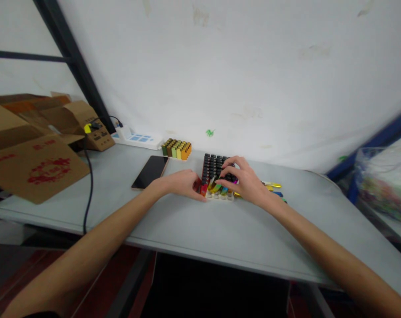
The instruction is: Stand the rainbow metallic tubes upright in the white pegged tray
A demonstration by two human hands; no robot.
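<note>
A white tray on the table holds rows of lighters with black tops. Its front row shows red, yellow and bluish bodies, some tilted. My left hand is curled against the tray's left front corner, thumb low at the front edge, beside a red lighter. Over the front rows, my right hand pinches a yellow-green lighter between thumb and fingers; the fingers hide part of the rows. Several loose shiny lighters lie to the right, partly behind my right wrist.
Behind to the left stands another block of lighters in green, brown, yellow and orange. A phone, a power strip, a black cable and an open cardboard box are at left. A clear plastic bag sits at far right.
</note>
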